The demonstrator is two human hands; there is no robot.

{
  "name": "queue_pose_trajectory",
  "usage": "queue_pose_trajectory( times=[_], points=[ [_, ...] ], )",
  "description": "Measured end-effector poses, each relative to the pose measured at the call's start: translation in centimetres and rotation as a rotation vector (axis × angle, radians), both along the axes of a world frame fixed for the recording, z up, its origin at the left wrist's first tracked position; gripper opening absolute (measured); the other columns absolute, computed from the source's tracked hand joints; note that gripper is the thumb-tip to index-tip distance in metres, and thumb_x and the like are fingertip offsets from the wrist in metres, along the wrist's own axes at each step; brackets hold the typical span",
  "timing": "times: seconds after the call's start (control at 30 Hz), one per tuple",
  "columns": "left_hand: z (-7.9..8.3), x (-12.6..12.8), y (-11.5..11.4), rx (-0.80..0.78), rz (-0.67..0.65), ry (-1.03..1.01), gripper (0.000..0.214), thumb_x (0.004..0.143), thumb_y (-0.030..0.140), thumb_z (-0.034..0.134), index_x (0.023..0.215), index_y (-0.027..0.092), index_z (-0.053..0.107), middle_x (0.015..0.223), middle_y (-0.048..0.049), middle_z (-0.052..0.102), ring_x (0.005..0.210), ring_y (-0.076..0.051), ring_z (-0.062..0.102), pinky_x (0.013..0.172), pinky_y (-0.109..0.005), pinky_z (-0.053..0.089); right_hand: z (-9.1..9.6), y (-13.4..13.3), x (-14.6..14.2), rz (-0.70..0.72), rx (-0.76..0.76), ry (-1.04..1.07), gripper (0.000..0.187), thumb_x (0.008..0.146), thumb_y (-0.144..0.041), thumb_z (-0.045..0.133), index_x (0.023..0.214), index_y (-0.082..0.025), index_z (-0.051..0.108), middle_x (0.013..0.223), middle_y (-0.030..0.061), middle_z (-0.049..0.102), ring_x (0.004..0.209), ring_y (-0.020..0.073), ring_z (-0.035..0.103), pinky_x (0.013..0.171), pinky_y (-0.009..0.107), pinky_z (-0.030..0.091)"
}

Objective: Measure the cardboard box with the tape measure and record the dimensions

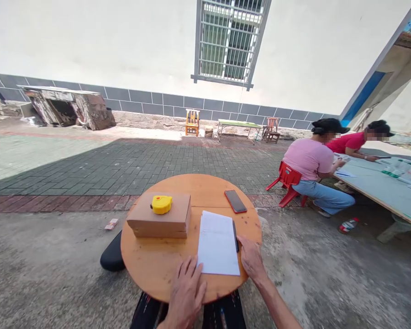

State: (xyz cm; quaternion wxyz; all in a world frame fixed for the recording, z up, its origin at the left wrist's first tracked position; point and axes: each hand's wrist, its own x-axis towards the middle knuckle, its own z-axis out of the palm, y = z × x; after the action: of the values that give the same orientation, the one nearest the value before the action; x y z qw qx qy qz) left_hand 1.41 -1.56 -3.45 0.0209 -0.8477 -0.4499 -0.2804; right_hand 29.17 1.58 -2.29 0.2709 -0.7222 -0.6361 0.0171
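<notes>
A stack of white paper [216,244] lies on a round wooden table [164,267] in front of me. My left hand [186,290] rests flat, fingers stretched, its fingertips at the paper's lower left corner. Along the paper's right edge lies a black pen [235,235]. My right hand [251,259] is beside it, index finger pointing at the pen's lower end; whether they touch is unclear. Its other fingers are partly hidden. On the table's left, a yellow tape measure [161,204] sits on top of a closed brown cardboard box [160,224]. A dark phone with a red edge [235,201] lies beyond the paper.
At right, two people sit at a long table [390,183], one on a red plastic chair [287,180]. A bottle [348,225] lies on the ground. Far off stand a wooden chair [192,122] and a green-topped table [239,124]. A black seat [112,256] is at left.
</notes>
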Motion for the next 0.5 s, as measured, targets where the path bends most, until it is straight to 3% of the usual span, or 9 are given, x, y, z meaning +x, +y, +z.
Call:
queue_pose_trajectory(
  times=[0.17,0.3,0.4,0.5],
  points=[
    [0.8,-0.1,-0.3,0.024,-0.030,-0.028,0.041,0.085,0.032,0.059,0.125,0.021,0.059,0.127,-0.0085,0.064,0.117,-0.028,0.058,0.099,-0.049,0.046,-0.3,0.4,-0.1,-0.012,0.072,0.071,0.045,0.086,-0.021,0.034,0.113,-0.019,0.070,0.119,0.0102,0.071,0.114,0.0239,0.063,0.099,0.041,0.044],
    [1.1,-0.4,-0.4,0.056,-0.025,-0.079,0.037,0.087,0.031,0.057,0.121,0.019,0.062,0.117,-0.0098,0.069,0.110,-0.026,0.062,0.093,-0.042,0.053,-1.3,-1.3,0.2,-0.042,0.179,0.146,0.043,0.088,-0.030,0.035,0.107,-0.016,0.070,0.115,0.0136,0.072,0.109,0.0258,0.065,0.098,0.045,0.048],
    [-0.1,-1.4,-1.1,0.152,-0.057,-0.125,0.034,0.089,0.032,0.053,0.118,0.019,0.065,0.116,-0.0102,0.070,0.109,-0.025,0.064,0.089,-0.038,0.055,-1.8,-3.4,0.5,-0.066,0.263,0.200,0.036,0.087,-0.033,0.038,0.098,-0.017,0.069,0.111,0.0163,0.072,0.106,0.0293,0.067,0.095,0.048,0.050],
    [-2.5,-3.3,-3.1,0.213,-0.039,-0.143,0.029,0.090,0.027,0.050,0.112,0.025,0.069,0.111,-0.0066,0.072,0.107,-0.023,0.066,0.089,-0.035,0.055,-1.5,-4.8,0.7,-0.065,0.317,0.249,0.024,0.085,-0.029,0.041,0.086,-0.021,0.064,0.109,0.0152,0.072,0.103,0.0293,0.068,0.089,0.046,0.053]
  ],
)
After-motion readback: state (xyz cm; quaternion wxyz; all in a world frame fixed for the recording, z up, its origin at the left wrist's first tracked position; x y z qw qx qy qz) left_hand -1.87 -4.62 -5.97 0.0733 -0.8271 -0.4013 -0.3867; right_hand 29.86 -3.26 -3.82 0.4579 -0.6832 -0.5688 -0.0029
